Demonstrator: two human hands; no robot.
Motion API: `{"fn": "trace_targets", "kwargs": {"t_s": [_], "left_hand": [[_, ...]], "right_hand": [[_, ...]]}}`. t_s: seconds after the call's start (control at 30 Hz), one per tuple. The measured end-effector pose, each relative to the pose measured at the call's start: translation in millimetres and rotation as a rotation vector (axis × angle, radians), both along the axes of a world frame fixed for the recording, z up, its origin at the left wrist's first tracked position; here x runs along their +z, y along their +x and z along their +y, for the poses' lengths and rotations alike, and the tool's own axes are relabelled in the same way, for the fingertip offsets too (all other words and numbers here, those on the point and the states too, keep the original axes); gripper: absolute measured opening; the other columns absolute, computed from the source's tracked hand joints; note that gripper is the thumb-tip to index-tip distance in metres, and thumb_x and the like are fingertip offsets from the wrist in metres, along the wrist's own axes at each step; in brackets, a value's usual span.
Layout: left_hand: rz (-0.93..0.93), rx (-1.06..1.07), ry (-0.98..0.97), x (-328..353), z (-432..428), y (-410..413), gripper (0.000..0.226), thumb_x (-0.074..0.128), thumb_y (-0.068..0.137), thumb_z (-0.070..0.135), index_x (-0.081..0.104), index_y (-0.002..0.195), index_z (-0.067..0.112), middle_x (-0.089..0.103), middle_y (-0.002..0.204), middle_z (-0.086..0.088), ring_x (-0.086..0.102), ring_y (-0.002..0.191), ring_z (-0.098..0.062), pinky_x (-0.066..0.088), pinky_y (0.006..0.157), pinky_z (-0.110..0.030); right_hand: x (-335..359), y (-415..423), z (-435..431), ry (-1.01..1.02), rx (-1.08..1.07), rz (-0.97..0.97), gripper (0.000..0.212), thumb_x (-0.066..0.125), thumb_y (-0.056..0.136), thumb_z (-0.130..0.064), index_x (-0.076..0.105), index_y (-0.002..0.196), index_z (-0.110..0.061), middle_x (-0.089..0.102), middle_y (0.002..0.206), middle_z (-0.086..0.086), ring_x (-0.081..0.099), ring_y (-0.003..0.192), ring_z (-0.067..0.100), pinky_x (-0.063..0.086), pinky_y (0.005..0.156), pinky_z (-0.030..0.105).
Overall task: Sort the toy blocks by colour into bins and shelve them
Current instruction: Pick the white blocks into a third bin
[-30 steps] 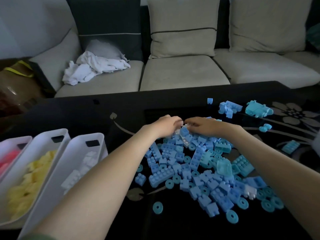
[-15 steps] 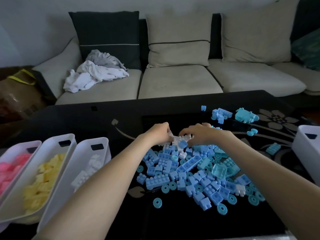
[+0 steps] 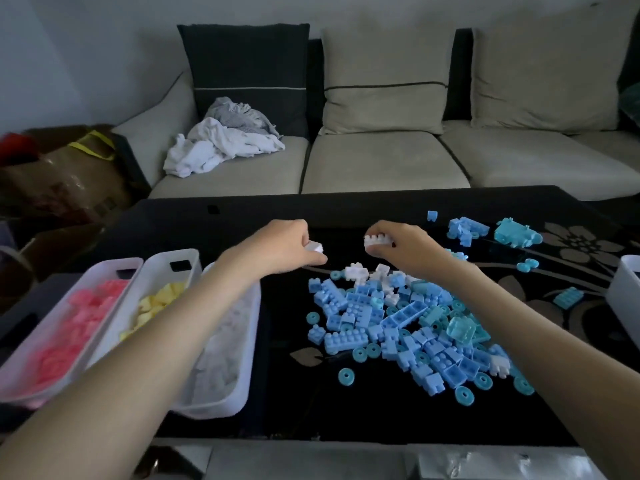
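Beyond the blue pile (image 3: 398, 327), left hand (image 3: 280, 247) pinches a white block (image 3: 315, 247), right hand (image 3: 407, 252) a white brick (image 3: 377, 240).

left hand (image 3: 284, 245) pinches white block (image 3: 316, 247) | right hand (image 3: 408, 251) grips white brick (image 3: 377, 240)

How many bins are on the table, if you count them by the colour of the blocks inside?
Bin with pink blocks: 1
Bin with yellow blocks: 1
Bin with white blocks: 1
Bin at the right edge, contents hidden: 1
Total: 4
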State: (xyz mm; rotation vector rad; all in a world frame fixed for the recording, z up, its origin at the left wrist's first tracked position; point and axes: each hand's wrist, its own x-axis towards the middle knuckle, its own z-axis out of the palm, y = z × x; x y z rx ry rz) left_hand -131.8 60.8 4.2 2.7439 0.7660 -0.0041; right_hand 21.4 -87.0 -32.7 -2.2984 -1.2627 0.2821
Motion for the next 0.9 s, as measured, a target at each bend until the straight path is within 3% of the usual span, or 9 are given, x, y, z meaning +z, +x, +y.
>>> {"fn": "trace_targets", "kwargs": {"t_s": [0.07, 0.13, 0.27, 0.33, 0.4, 0.47, 0.63, 0.8, 0.9], "left_hand": [[0.022, 0.061, 0.027, 6, 10, -33, 0.031, 0.060, 0.087, 0.047, 0.044, 0.078, 0.021, 0.053, 0.080, 0.001, 0.048, 0.068, -0.014, 0.035, 0.059, -0.028], [0.040, 0.123, 0.054, 6, 21, -64, 0.029, 0.059, 0.088, 0.045, 0.046, 0.080, 0.020, 0.055, 0.079, 0.000, 0.050, 0.069, -0.016, 0.036, 0.059, -0.030], [0.054, 0.219, 0.170, -9, 40, -107, 0.026, 0.056, 0.086, 0.045, 0.054, 0.095, 0.021, 0.060, 0.089, 0.002, 0.057, 0.079, -0.015, 0.049, 0.070, -0.032], [0.084, 0.224, 0.217, -18, 46, -122, 0.025, 0.057, 0.086, 0.040, 0.055, 0.095, 0.017, 0.060, 0.093, 0.003, 0.057, 0.081, -0.013, 0.045, 0.065, -0.027], [0.063, 0.224, 0.191, -26, 48, -127, 0.016, 0.055, 0.090, 0.026, 0.058, 0.102, 0.016, 0.059, 0.104, -0.001, 0.056, 0.084, -0.014, 0.038, 0.059, -0.023], [-0.054, 0.251, 0.150, -23, 43, -129, 0.025, 0.046, 0.095, 0.012, 0.057, 0.117, 0.016, 0.054, 0.121, -0.004, 0.057, 0.094, -0.018, 0.043, 0.068, -0.025], [-0.429, 0.148, 0.146, -2, -2, -106, 0.030, 0.035, 0.100, 0.012, 0.054, 0.123, 0.015, 0.051, 0.118, -0.003, 0.051, 0.106, -0.019, 0.037, 0.077, -0.026], [-0.268, 0.008, 0.082, -23, -16, -53, 0.028, 0.039, 0.100, 0.018, 0.056, 0.122, 0.018, 0.055, 0.119, -0.003, 0.054, 0.102, -0.017, 0.045, 0.085, -0.029], [-0.188, -0.026, 0.002, -43, -20, -11, 0.033, 0.039, 0.100, 0.014, 0.051, 0.130, 0.020, 0.050, 0.124, -0.004, 0.053, 0.101, -0.018, 0.045, 0.079, -0.029]], "right_hand": [[11, -32, 10, 0.062, 0.106, 0.072, 0.028, 0.052, 0.094, -0.032, 0.053, 0.121, -0.025, 0.056, 0.102, -0.001, 0.052, 0.074, 0.007, 0.043, 0.067, 0.021], [17, -68, 23, 0.093, 0.206, 0.090, 0.028, 0.053, 0.093, -0.030, 0.054, 0.121, -0.025, 0.056, 0.101, -0.004, 0.050, 0.070, 0.001, 0.037, 0.057, 0.014], [17, -130, 52, 0.120, 0.373, 0.105, 0.030, 0.056, 0.092, -0.029, 0.054, 0.121, -0.025, 0.056, 0.102, -0.006, 0.051, 0.080, 0.004, 0.039, 0.065, 0.010], [9, -155, 66, 0.088, 0.420, 0.121, 0.034, 0.054, 0.092, -0.029, 0.051, 0.125, -0.024, 0.057, 0.106, -0.004, 0.052, 0.084, 0.006, 0.041, 0.071, 0.016], [-2, -168, 75, 0.013, 0.429, 0.077, 0.041, 0.052, 0.093, -0.033, 0.045, 0.132, -0.023, 0.055, 0.123, 0.000, 0.051, 0.108, 0.016, 0.037, 0.095, 0.027], [-12, -170, 80, -0.037, 0.414, 0.016, 0.049, 0.048, 0.095, -0.039, 0.037, 0.140, -0.025, 0.047, 0.137, -0.001, 0.037, 0.129, 0.018, 0.021, 0.106, 0.034], [-28, -106, 71, 0.033, 0.131, -0.066, 0.042, 0.039, 0.098, -0.023, 0.037, 0.140, -0.027, 0.046, 0.138, 0.002, 0.040, 0.128, 0.025, 0.031, 0.104, 0.044], [-51, -13, 26, -0.272, -0.190, -0.071, 0.060, 0.037, 0.093, -0.002, 0.028, 0.145, -0.031, 0.037, 0.144, 0.007, 0.039, 0.125, 0.031, 0.038, 0.102, 0.046], [-62, 11, 15, -0.367, -0.118, -0.056, 0.054, 0.034, 0.097, -0.010, 0.032, 0.143, -0.038, 0.036, 0.145, 0.004, 0.045, 0.120, 0.030, 0.039, 0.101, 0.047]]}}
